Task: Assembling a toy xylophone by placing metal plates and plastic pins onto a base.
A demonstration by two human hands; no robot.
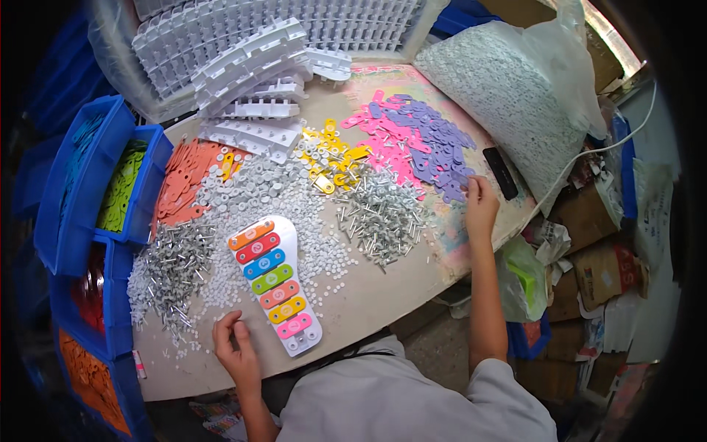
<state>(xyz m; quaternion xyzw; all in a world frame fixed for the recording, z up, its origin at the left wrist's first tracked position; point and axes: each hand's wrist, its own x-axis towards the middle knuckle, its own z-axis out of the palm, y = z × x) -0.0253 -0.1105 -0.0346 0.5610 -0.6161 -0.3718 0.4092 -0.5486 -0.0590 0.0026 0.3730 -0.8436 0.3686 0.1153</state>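
A white toy xylophone base [303,344] lies tilted near the table's front edge. A row of coloured bars, orange at the far end to pink [294,325] at the near end, is fitted across it. Just left of its near end, my left hand [237,355] rests loosely open, fingers a little curled, holding nothing. My right hand [482,210] is at the right edge of a pile of purple bars [434,140], its fingertips pinched at a purple bar [465,187]. Pink bars [383,144] lie against that pile.
Metal pins [379,217] and white washers [254,188] are heaped mid-table, with yellow bars [324,180] and coral bars [184,184] nearby. White bases [250,66] are stacked at the back. Blue bins [118,287] line the left; a black object [501,173] and a plastic sack [508,81] stand right.
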